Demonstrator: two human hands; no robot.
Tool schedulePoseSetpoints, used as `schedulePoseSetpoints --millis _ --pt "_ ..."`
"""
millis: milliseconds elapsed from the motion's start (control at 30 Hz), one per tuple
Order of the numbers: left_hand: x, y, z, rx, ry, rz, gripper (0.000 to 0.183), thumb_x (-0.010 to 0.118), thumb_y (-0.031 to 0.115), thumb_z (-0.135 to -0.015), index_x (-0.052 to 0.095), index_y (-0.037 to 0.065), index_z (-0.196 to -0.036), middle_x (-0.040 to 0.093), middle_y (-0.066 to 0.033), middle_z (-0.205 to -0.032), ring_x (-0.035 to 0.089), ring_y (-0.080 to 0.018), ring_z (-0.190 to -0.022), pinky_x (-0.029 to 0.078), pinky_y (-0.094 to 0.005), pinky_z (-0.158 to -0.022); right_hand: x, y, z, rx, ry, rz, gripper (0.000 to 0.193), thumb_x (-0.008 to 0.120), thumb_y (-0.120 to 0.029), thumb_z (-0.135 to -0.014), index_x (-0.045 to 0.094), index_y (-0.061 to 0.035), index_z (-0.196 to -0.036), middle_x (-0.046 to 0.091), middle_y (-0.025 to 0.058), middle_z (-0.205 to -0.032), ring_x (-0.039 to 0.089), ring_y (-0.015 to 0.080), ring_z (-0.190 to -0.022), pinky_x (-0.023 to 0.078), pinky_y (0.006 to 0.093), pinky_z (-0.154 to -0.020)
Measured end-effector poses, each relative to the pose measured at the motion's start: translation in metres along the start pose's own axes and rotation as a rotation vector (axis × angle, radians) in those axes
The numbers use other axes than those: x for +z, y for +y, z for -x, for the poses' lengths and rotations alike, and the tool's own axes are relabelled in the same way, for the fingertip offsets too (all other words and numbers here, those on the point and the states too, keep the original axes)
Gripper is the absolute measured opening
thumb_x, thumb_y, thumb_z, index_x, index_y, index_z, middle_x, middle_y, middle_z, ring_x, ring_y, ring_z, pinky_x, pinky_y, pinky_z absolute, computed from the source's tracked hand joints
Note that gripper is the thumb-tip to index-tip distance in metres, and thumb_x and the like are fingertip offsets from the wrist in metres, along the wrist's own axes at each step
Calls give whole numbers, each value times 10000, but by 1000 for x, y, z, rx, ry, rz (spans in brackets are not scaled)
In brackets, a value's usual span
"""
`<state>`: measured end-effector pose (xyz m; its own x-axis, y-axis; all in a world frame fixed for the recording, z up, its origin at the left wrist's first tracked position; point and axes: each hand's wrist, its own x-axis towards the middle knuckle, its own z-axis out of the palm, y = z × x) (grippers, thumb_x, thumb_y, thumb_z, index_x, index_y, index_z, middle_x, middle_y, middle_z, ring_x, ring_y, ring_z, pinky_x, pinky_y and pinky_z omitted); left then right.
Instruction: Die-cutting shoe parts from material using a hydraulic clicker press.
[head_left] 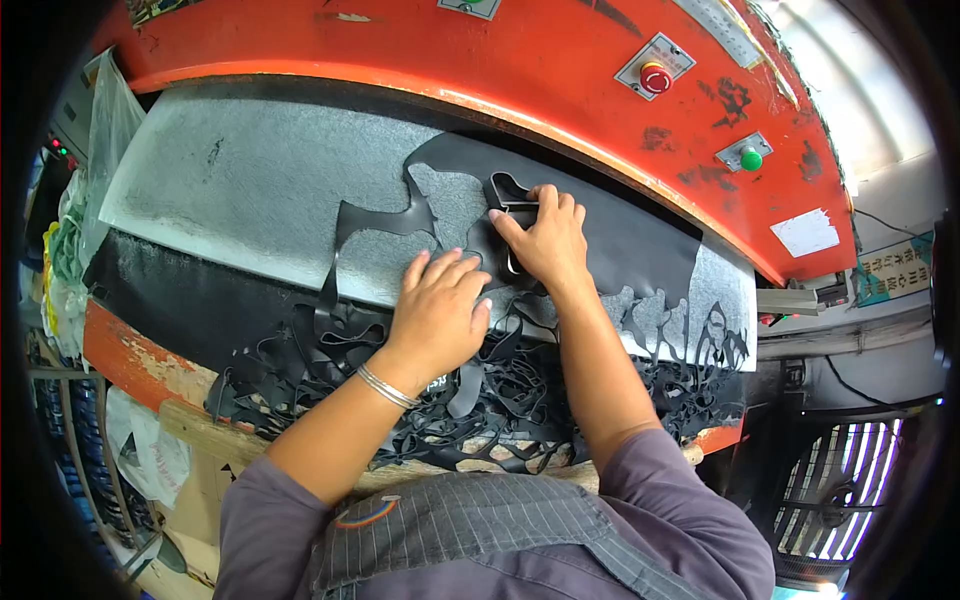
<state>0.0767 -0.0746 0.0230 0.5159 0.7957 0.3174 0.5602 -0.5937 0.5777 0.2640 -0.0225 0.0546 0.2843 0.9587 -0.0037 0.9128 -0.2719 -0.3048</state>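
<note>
1. Head view: the right hand (550, 235) is at a dark, open-framed cutting die (514, 207), the thumb over its near left part and the fingers curled at its right side, pinching the frame between them.
2. Head view: the die stands on a black sheet (635, 235), close to the sheet's cut-out left portion, on a grey board (270, 165).
3. Head view: the left hand (440, 305) lies palm down, left of and nearer the body than the die; its fingers are slightly spread, the thumb apart. Whether its fingertips press the sheet, I cannot tell.
4. Head view: tangled black scraps (510, 385) heap along the board's near edge, below and between the forearms.
5. Head view: beyond the board runs an orange-red machine beam (400, 45) bearing a red button (656, 78) and a green button (751, 159).
</note>
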Motion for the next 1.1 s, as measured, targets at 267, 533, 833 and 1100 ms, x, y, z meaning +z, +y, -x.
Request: schedulePoseSetpoints --millis 267,533,833,1100 --pt "26 -3 12 -40 -20 133 338 582 154 -830 517 40 -1141 536 -178 -1333 393 -331 -1346 211 -510 -1133 15 56 48 -311 32 -37 983 878 -477 -527 468 -84 -1329 422 259 -1408 347 408 -1355 324 466 -1072" --pt "26 -5 12 -69 -7 229 300 563 106 -813 472 64 -1095 563 -172 -1312 401 -331 -1342 215 -508 -1131 36 53 61 -362 301 -65 827 855 -480 -553 568 -45 -1196 552 266 -1227 473 444 -1209 369 500 -1021" --pt "23 -5 8 -70 -24 209 333 572 101 -803 470 56 -1116 526 -177 -1352 408 -324 -1338 224 -507 -1129 37 50 64 -372 341 -18 787 850 -468 -566 585 -33 -1165 620 245 -1142 551 417 -1155 406 508 -1010" --pt "20 3 1 -65 -41 136 348 591 116 -814 497 43 -1141 521 -172 -1344 426 -314 -1319 284 -453 -1116 27 53 61 -336 307 24 843 807 -544 -595 554 -48 -1229 594 266 -1193 521 417 -1200 409 494 -1013"
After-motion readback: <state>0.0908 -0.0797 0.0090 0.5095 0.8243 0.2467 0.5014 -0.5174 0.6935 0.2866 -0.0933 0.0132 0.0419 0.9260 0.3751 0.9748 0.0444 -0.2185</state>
